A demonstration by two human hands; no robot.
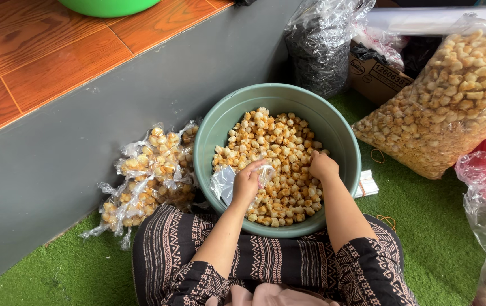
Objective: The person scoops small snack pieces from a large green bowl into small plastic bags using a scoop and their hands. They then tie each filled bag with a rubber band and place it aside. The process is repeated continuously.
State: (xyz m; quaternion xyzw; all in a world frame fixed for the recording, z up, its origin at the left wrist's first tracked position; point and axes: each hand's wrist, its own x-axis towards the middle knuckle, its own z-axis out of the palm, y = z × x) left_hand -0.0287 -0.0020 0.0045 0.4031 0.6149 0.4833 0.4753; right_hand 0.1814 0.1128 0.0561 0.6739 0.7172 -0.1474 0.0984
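Clear plastic crinkles in the left hand (pixel 247 184), whose grip pinches a small bag (pixel 223 184) open at the near rim of the green basin (pixel 345 141). The right hand (pixel 323 166) is cupped, knuckles up, closed on the golden snack pieces (pixel 271 141) heaped inside. The filling step seems in hand; the next move calls for bringing a handful to the bag's mouth. Tied packets (pixel 149 170) lie left on the green turf (pixel 435 226), a big sack (pixel 452 96) right.
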